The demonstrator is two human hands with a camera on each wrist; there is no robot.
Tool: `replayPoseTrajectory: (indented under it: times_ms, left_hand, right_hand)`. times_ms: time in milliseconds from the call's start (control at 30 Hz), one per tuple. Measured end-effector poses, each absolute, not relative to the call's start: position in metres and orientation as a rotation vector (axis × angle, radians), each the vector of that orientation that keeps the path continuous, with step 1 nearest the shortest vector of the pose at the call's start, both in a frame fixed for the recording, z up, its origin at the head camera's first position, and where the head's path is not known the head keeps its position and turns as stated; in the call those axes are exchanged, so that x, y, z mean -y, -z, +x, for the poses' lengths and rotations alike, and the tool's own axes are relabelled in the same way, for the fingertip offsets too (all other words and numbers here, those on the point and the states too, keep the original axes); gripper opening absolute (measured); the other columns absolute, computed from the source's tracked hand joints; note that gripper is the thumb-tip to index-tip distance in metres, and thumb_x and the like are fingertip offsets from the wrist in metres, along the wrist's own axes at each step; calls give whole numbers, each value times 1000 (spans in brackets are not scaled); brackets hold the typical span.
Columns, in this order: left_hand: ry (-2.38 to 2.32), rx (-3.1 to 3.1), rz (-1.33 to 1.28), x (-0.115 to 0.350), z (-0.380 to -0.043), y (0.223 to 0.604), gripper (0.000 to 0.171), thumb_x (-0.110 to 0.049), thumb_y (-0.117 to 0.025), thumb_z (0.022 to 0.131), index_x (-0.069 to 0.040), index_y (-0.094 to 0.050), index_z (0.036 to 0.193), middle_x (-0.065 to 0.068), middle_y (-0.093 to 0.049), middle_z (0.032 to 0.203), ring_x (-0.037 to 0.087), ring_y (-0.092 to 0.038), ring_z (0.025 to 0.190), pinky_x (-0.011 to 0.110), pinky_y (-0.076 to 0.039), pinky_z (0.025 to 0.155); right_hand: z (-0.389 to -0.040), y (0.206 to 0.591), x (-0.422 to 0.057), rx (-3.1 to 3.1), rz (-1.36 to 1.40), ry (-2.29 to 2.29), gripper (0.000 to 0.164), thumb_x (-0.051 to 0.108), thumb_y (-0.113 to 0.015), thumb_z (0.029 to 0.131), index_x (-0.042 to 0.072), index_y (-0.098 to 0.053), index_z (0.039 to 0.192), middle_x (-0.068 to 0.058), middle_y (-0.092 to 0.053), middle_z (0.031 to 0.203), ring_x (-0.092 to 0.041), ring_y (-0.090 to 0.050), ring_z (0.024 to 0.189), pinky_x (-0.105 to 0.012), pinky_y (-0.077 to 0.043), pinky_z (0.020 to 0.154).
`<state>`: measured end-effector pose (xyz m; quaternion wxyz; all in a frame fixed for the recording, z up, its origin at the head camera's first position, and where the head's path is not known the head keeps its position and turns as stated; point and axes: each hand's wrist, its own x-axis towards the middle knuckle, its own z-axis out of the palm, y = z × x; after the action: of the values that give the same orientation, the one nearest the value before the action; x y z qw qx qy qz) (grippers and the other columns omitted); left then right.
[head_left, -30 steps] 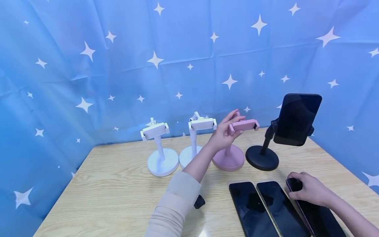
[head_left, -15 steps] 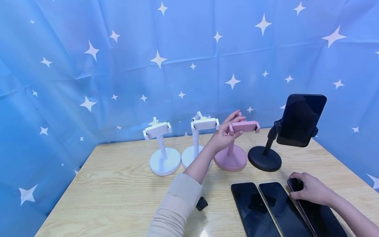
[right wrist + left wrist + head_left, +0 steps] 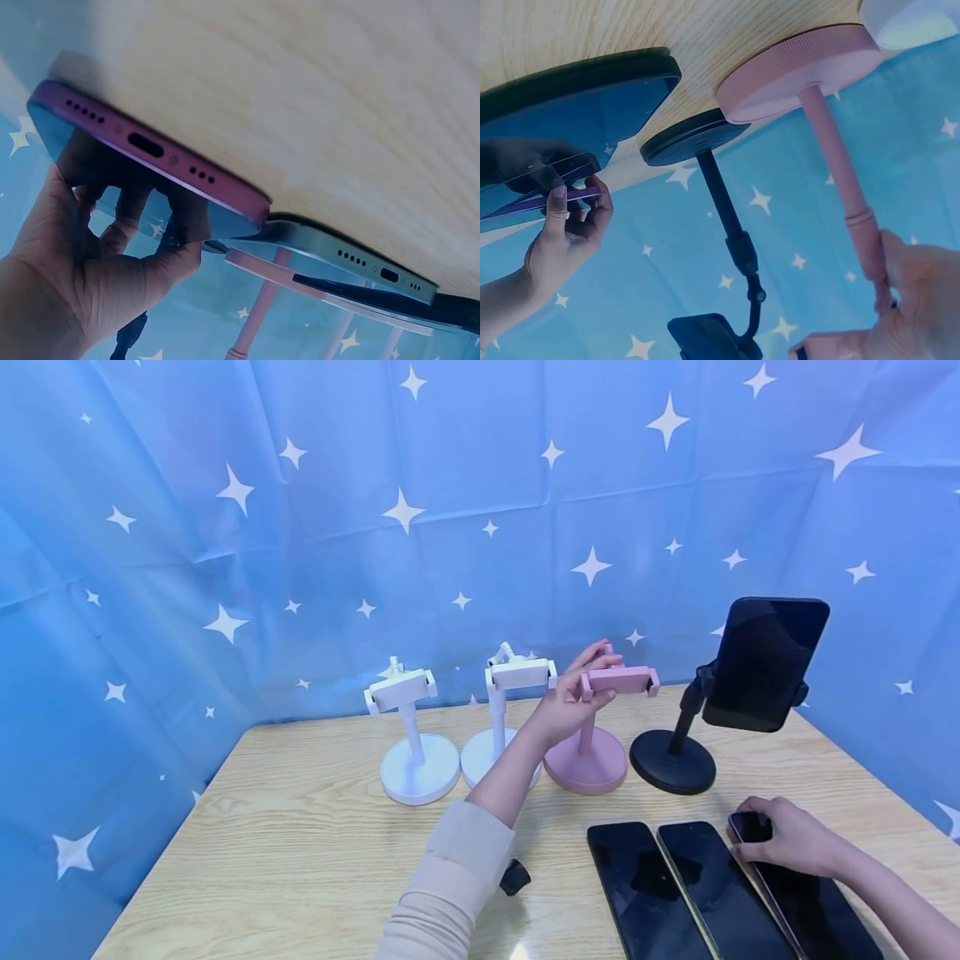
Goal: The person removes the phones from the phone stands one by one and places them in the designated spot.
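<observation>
My left hand (image 3: pixel 564 706) holds the head of a pink phone stand (image 3: pixel 585 768), fingers behind its clamp (image 3: pixel 621 680) and thumb at the clamp's near side. The left wrist view shows the pink stand's post (image 3: pixel 832 150) beside that hand (image 3: pixel 922 300). On the right, my right hand (image 3: pixel 798 839) grips the far end of a smartphone (image 3: pixel 817 910) with a purple edge, thumb on one side and fingers on the other. In the right wrist view the purple phone's port end (image 3: pixel 244 204) faces the camera. Whether this phone is raised off the table, I cannot tell.
Two white phone stands (image 3: pixel 420 772) are left of the pink one. A black stand (image 3: pixel 672 762) at right carries an upright phone (image 3: pixel 765 664). Two more phones (image 3: pixel 648 893) lie beside the gripped one. A small black piece (image 3: pixel 514 877) is near my left sleeve.
The head view has turned slightly left, so everything sits a little farther right in it. Both hands keep their holds on the pink stand and the purple-edged phone.
</observation>
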<state>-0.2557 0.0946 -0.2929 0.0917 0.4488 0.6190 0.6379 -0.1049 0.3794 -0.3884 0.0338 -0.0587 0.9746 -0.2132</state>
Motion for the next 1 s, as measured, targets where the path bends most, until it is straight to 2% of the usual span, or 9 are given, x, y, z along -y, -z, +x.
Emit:
replayPoseTrajectory:
  times_ms: [133, 400, 600, 1000]
  left_hand:
    - [-1902, -1830, 1321, -95, -257, 295, 45, 3, -53, 89, 4, -42, 132, 1, -16, 153, 13, -22, 136, 20, -36, 98]
    - [-1913, -1815, 1263, -102, -270, 308, 46, -1, -54, 90, -5, -43, 135, -17, -18, 149, 7, -28, 132, 19, -38, 96]
    - [-1905, -1805, 1199, -94, -257, 294, 45, 0, -53, 90, -3, -43, 134, -12, -18, 150, 8, -30, 131, 18, -38, 94]
    - [-1922, -1785, 1147, -94, -258, 293, 46, 1, -53, 89, -4, -44, 134, -11, -18, 151, 9, -30, 131, 17, -38, 94]
  right_hand:
    - [-108, 389, -381, -2987, -192, 616, 42, 25, -73, 74, -4, -58, 100, 0, -52, 72, -6, -42, 60, -23, -36, 52]
    - [-111, 392, -380, -3084, -110, 387, 50, 33, -75, 69, -1, -60, 101, -6, -56, 84, -19, -47, 73, -35, -37, 60]
    - [-110, 397, -377, -3175, -147, 328, 44, 32, -77, 67, 2, -62, 96, -4, -58, 83, -21, -50, 77, -43, -34, 65]
    - [-112, 400, -374, -3200, -151, 331, 41, 29, -77, 67, 3, -61, 95, -5, -56, 84, -22, -48, 77, -42, -31, 66]
